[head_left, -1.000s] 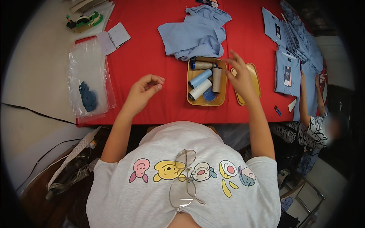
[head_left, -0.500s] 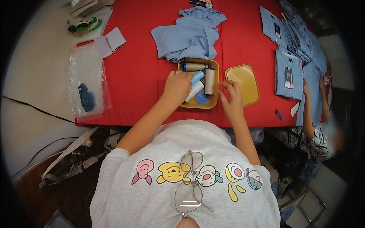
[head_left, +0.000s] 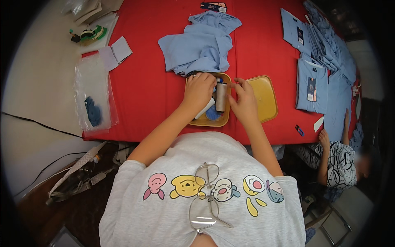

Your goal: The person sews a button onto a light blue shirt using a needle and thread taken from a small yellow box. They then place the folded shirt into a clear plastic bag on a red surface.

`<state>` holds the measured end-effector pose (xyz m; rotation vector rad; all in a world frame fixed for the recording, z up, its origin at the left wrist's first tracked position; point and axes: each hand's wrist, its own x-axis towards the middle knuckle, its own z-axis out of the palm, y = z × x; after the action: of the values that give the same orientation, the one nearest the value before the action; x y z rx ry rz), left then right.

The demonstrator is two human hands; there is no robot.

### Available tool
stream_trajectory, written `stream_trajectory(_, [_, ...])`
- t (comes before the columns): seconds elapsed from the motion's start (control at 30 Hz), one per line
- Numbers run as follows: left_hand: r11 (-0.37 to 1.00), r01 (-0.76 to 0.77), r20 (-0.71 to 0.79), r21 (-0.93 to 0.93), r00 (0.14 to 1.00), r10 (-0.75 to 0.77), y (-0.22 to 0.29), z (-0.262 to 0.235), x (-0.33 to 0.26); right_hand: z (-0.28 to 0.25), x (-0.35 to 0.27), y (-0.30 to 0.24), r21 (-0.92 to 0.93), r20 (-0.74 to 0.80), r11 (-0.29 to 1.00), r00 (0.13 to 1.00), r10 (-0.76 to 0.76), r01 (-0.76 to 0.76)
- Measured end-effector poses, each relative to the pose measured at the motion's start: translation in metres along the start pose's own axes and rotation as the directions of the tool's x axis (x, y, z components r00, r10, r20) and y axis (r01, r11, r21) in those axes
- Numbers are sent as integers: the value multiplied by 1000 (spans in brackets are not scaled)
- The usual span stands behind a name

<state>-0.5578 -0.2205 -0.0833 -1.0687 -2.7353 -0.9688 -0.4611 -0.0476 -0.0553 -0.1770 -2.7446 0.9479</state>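
Note:
A yellow tin box (head_left: 204, 121) lies on the red tablecloth (head_left: 144, 90) and holds several thread spools. My left hand (head_left: 199, 89) reaches into the box's upper left part with its fingers curled down; what they grip is hidden. An upright grey spool (head_left: 221, 98) stands at the box's right side. My right hand (head_left: 243, 101) rests next to it, fingertips touching the spool's top. A blue spool (head_left: 212, 113) and a white spool (head_left: 204, 109) lie below my left hand. The yellow lid (head_left: 265, 96) lies to the right of my right hand.
A crumpled blue shirt (head_left: 201, 43) lies just beyond the box. Folded blue shirts (head_left: 317, 78) fill the table's right side. A clear plastic bag (head_left: 92, 96) with a blue item lies left. Another person (head_left: 337, 164) sits at the right, one hand (head_left: 324, 136) on the table edge.
My left hand moved right from the bare cloth into the box. My right hand moved left off the lid to the grey spool.

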Motion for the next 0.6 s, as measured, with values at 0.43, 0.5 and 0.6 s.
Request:
stream_trajectory(0.43, [354,396,315,-847,911,-266,8,-49,14,8,19,-19,-14,15,995,995,-102,102])
stream_trajectory(0.5, [295,380,304,-876,913,-273,9,-57,16,10,21,-21,18,-28,996,996,-88,89])
stream_trajectory(0.6, [218,352,281,-910,912,-299,16,-77,18,12,16,-22,394,-28,910,988,153,-130])
